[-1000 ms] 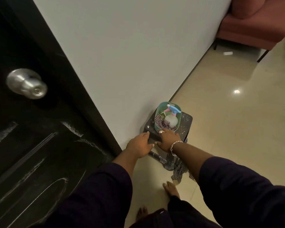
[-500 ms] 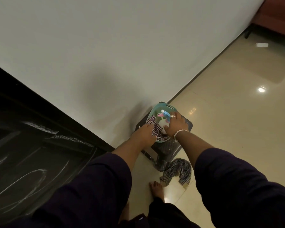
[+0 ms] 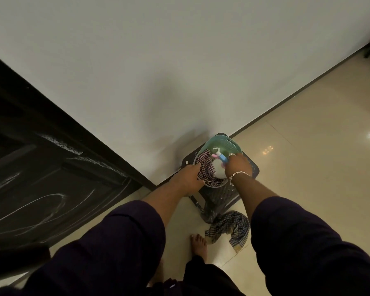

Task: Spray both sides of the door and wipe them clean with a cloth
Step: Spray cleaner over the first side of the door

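A green plastic basket [image 3: 233, 144] stands on a dark stool [image 3: 253, 167] by the white wall. Inside it lie a white spray bottle [image 3: 219, 168] with a blue and pink head and a red-and-white checked cloth [image 3: 205, 169]. My left hand [image 3: 187, 178] grips the checked cloth at the basket's near rim. My right hand [image 3: 236, 165] reaches into the basket and closes around the bottle's spray head. The black door [image 3: 30, 178], smeared with white streaks, fills the left side.
A second checked cloth [image 3: 229, 229] lies on the glossy cream tile floor at the stool's foot. My bare feet [image 3: 199, 245] stand just before it. The white wall [image 3: 158, 71] runs diagonally behind the stool.
The view has tipped down and the door knob has left the frame. Both hands moved from the stool's edge into the basket; the left took the cloth, the right closed on the bottle.
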